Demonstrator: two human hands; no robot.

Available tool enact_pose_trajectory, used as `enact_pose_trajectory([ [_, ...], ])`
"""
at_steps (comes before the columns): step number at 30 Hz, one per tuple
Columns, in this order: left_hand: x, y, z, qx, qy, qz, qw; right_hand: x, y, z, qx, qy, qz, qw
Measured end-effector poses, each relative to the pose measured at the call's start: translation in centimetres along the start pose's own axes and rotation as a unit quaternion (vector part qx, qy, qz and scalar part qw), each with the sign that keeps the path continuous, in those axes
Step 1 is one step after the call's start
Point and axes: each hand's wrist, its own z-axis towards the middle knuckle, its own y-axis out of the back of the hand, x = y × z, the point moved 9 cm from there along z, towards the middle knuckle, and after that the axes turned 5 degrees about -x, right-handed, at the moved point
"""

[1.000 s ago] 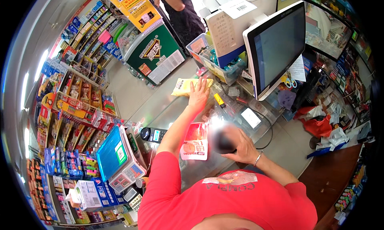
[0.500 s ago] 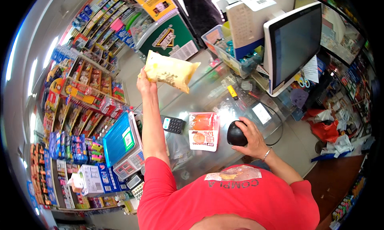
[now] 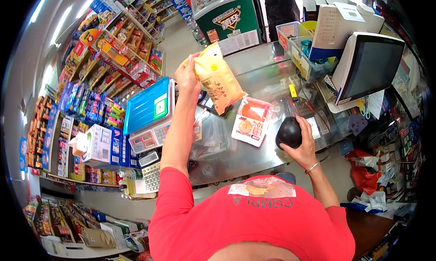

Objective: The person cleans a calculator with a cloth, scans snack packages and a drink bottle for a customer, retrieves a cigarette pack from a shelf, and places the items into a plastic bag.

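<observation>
At the near edge, a red shirt [image 3: 254, 215] is seen. Ahead of it, a black rounded device [image 3: 289, 133] is clasped by the right hand [image 3: 305, 147], the fingers being curved around its right side and the thumb laid along its lower edge; whether the device is rested on the glass counter [image 3: 254, 164] cannot be told. A calculator [image 3: 151, 175] is placed at the left, below a blue-topped scale [image 3: 147, 104]. Left of the device, just beside it, a red-and-white packet [image 3: 252, 121] is laid flat on the counter. Beyond, a yellow packet [image 3: 220, 81] is held tilted over the counter by the left hand [image 3: 187, 76], gripped at its left edge; some fingertips are hidden behind it. A dark keypad terminal [image 3: 208, 102] is partly covered from view by this packet. Farther right, a yellow marker [image 3: 293, 92] is seen on the counter, and beyond it a monitor [image 3: 373, 66] is stood near a clear plastic bin [image 3: 303, 63]. In the background, a green freezer [image 3: 231, 27] and stocked shelves [image 3: 131, 29] are seen.
</observation>
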Motion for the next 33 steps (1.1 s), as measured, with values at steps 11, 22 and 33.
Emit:
enact_pose_trajectory([
  [11,-4.2,-8.4,-7.3,0.23,-0.31,0.636,0.668,4.6,1.5,1.8,-0.026,0.057,0.028,0.998],
  [22,-4.8,-9.9,-9.9,0.22,-0.323,0.667,0.634,10.7,-1.1,4.8,-0.078,0.152,0.007,0.985],
  [33,-6.8,-8.1,-9.2,0.165,-0.343,0.581,0.719,6.1,2.1,2.7,-0.088,0.065,0.019,0.994],
])
